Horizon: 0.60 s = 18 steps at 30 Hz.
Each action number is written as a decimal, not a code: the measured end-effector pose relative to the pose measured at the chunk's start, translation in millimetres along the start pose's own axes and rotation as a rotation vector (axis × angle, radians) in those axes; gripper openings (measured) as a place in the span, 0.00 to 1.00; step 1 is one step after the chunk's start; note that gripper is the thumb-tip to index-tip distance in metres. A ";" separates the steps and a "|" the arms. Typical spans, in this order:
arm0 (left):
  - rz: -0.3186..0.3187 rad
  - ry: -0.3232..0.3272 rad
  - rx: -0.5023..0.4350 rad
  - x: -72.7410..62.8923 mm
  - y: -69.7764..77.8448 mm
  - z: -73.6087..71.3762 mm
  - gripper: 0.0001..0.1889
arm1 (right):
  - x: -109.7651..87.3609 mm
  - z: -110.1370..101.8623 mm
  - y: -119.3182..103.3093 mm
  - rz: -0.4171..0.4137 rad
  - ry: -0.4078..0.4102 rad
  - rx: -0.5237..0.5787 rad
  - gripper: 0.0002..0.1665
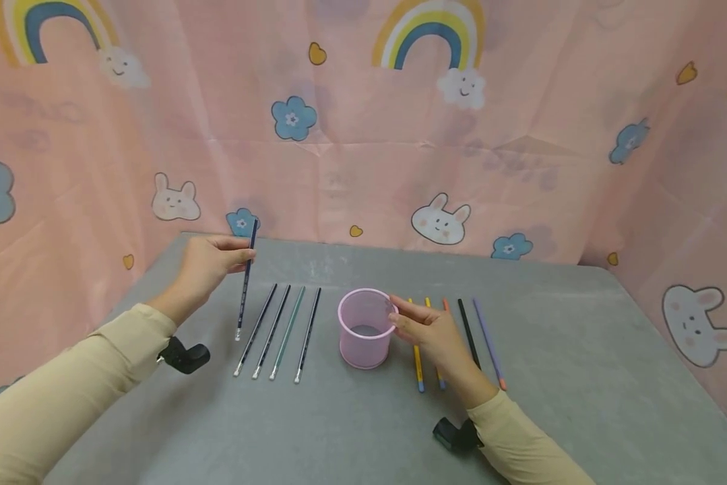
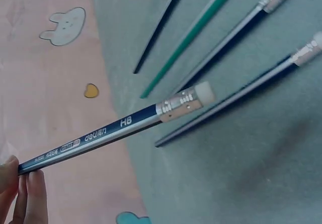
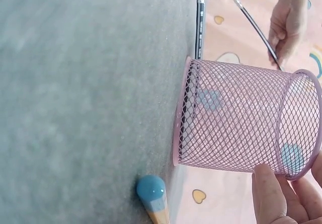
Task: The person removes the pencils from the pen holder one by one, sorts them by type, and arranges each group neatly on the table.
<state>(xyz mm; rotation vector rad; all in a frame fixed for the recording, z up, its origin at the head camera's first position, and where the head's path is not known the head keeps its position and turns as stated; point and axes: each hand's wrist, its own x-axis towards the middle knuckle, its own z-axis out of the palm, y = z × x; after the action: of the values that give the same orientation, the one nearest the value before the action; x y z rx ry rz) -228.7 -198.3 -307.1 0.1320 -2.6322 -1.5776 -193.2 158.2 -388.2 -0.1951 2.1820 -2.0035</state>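
Observation:
My left hand [image 1: 210,265] pinches a dark blue pencil [image 1: 244,296] near its upper end, on the left of the table. It hangs eraser down; the left wrist view shows its white eraser [image 2: 204,93] and silver ferrule. My right hand [image 1: 432,333] grips the rim of a pink mesh pencil holder [image 1: 364,351] from the right, thumb and fingers at the edge. The holder stands upright with nothing in it. Between the left hand and the holder lie three dark blue pencils and a green pencil [image 1: 288,330], erasers toward me.
Right of the holder lie two yellow pencils [image 1: 420,374], partly behind my right hand, an orange pencil [image 1: 445,304], a black pencil [image 1: 467,327] and a purple pencil [image 1: 488,340]. The grey table [image 1: 581,377] meets a pink patterned cloth [image 1: 351,182] at the back.

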 end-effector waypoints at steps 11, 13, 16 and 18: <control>-0.096 -0.095 0.166 16.7 -23.3 5.1 0.20 | -0.7 -0.5 -0.3 0.002 0.002 -0.004 0.29; -0.104 -0.109 0.197 19.4 -28.3 6.1 0.20 | -0.1 -0.6 0.1 0.002 0.001 -0.005 0.29; -0.113 -0.114 0.236 23.1 -37.0 6.9 0.19 | 0.7 -0.3 0.5 -0.005 -0.003 -0.007 0.29; -0.120 -0.113 0.252 24.7 -42.3 7.7 0.18 | 0.9 0.2 0.7 -0.005 -0.006 -0.008 0.29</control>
<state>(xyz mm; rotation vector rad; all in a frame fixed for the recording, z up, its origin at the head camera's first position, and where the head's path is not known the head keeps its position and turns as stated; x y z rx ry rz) -252.5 -214.2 -347.7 0.2246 -2.9548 -1.3118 -194.0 157.9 -388.9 -0.2072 2.1887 -1.9946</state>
